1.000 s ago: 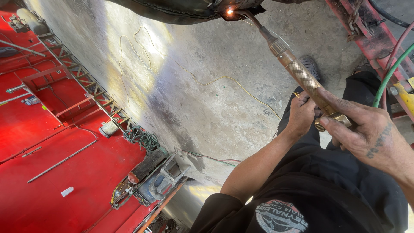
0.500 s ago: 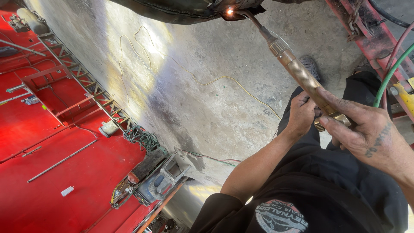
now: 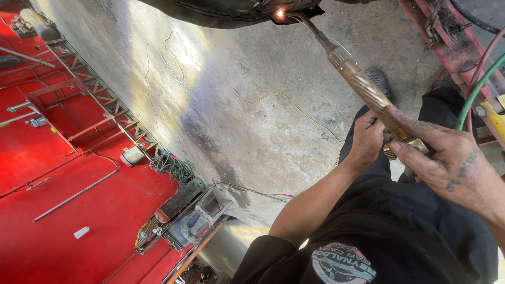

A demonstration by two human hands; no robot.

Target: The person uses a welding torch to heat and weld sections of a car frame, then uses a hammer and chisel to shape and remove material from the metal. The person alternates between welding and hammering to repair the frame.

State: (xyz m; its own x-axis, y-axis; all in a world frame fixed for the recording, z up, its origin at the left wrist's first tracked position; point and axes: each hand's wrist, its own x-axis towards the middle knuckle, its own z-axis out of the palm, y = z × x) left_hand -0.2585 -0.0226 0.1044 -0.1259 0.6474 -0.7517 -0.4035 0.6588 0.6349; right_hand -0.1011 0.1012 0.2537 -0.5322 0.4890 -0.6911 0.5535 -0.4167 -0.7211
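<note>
A brass gas torch (image 3: 363, 87) slants from the lower right up to a dark metal part (image 3: 221, 10) at the top edge, where its tip burns with a small bright flame (image 3: 280, 13). My right hand (image 3: 444, 158) grips the torch's lower end near a brass knob. My left hand (image 3: 366, 138) is closed around the torch body just beside it. Both arms come from the lower right, over my black shirt and trousers.
A grey concrete floor (image 3: 236, 121) with a thin yellow wire (image 3: 273, 97) lies below. Red sheet metal (image 3: 63, 200) with a truss frame (image 3: 105, 100), a rod and a power tool (image 3: 194, 223) lies left. Green and red hoses (image 3: 476, 89) run at the right by a red frame.
</note>
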